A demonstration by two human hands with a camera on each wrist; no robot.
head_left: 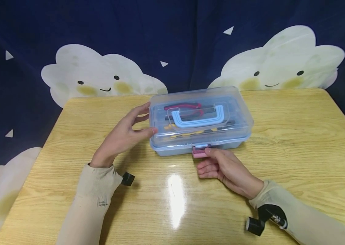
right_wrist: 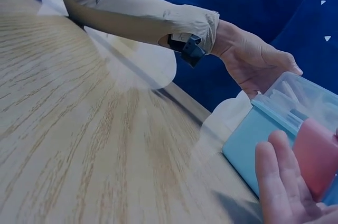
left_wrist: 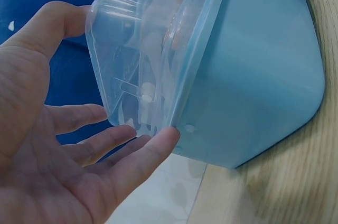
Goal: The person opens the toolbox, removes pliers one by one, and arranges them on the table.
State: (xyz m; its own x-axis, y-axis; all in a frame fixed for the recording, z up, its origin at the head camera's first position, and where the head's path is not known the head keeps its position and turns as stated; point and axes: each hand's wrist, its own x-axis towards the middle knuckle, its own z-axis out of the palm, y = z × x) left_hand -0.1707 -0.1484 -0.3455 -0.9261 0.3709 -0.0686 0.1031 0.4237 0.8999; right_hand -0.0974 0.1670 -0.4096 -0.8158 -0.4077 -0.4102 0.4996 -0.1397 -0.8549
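Note:
A toolbox (head_left: 160, 149) with a light blue base and a clear lid sits at the far middle of the table, lid down. Through the lid show red-handled pliers (head_left: 182, 106) and long yellow-and-black pieces. A blue carry handle (head_left: 198, 122) lies on top. My left hand (head_left: 124, 131) spans the box's left end, its fairly straight fingers and thumb touching the clear lid (left_wrist: 119, 49). At the front, my right hand (head_left: 226, 169) pinches the pink latch (head_left: 199, 153), thumb on its right edge, the other fingers loosely bent below. In the right wrist view the latch (right_wrist: 315, 158) stands out from the front.
The wooden table (head_left: 298, 153) extends around the box, its back edge close behind it. A dark blue cloth (head_left: 187, 34) with smiling clouds hangs behind. Small black devices (head_left: 128, 179) are strapped at both sleeve cuffs.

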